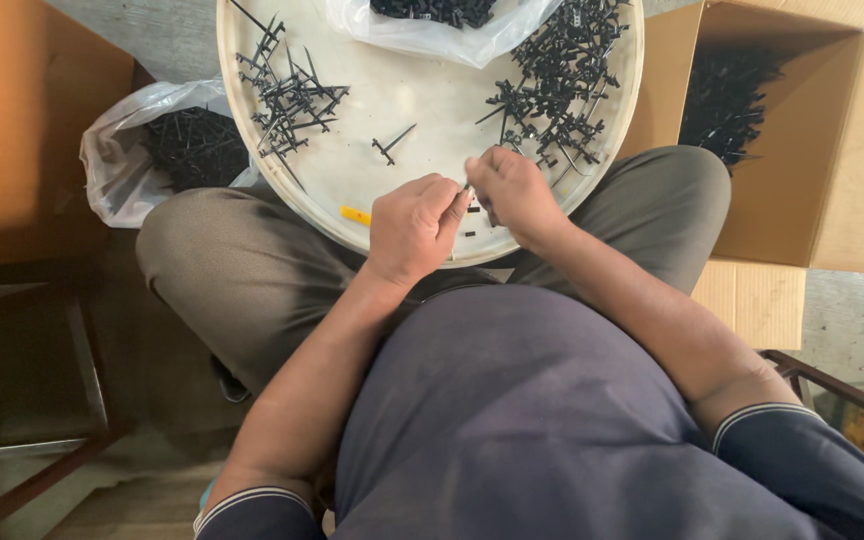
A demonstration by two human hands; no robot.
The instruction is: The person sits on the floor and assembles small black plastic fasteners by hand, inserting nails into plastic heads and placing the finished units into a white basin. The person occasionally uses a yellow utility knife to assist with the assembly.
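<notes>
A seated person's left hand (pixel 414 225) and right hand (pixel 512 192) meet at the lower centre of a round cream tray (pixel 392 100), fingers pinched together on a small black plastic piece (pixel 467 188), mostly hidden. Loose black sprues (pixel 287 95) lie upper left, a denser heap (pixel 557 75) upper right. A cardboard box (pixel 822 150) stands right, a plastic bag (pixel 167 145) left.
</notes>
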